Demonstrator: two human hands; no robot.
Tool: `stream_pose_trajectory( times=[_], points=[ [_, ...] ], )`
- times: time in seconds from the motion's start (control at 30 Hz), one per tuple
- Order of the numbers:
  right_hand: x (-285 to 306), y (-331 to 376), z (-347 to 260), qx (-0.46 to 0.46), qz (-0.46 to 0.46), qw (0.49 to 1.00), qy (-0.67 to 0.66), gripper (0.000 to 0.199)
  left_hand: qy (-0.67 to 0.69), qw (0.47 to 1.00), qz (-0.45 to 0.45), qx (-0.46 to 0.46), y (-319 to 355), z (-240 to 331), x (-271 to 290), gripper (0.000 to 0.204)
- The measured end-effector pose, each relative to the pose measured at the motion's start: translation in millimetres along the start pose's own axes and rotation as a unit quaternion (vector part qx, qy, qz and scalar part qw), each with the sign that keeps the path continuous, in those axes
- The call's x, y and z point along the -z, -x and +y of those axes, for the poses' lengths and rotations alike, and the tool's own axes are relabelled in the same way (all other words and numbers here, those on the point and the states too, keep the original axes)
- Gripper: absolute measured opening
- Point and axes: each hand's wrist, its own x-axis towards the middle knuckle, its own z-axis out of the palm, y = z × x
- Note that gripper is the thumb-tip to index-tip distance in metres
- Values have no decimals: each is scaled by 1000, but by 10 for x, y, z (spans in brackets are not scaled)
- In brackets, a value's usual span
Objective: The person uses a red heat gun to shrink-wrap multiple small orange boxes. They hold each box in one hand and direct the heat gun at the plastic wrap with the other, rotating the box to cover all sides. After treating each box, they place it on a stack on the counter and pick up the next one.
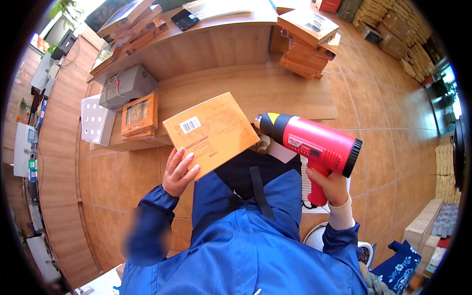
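My left hand [179,172] grips the lower left edge of a flat orange box [216,130], fingers on its printed face. A white barcode label sits near the box's upper left corner, and the face has a glossy sheen. My right hand [330,187] is wrapped around the handle of a red and black heat gun [319,142]. Its metal nozzle points left, close to the box's right edge. Whether the nozzle touches the box I cannot tell. Behind the nozzle, a small tan and white item is partly hidden.
Ahead stands a wooden desk [196,91] with stacked orange boxes [307,42] at the right and more boxes [132,24] at the far left. A grey carton [129,87], a white perforated box [96,120] and framed orange boxes [139,115] sit left. A phone [185,19] lies on the upper shelf.
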Motion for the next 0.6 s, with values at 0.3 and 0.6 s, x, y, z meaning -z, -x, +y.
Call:
stream_pose_trajectory(
  times=[0.3, 0.6],
  points=[
    [39, 231, -152, -32, -24, 999, -15, 36, -9, 1000, 5, 8, 39, -52, 49, 35],
    [21, 145, -159, -21, 0, 1000, -2, 34, 9, 998, 47, 40, 41, 9, 61, 30]
  ],
)
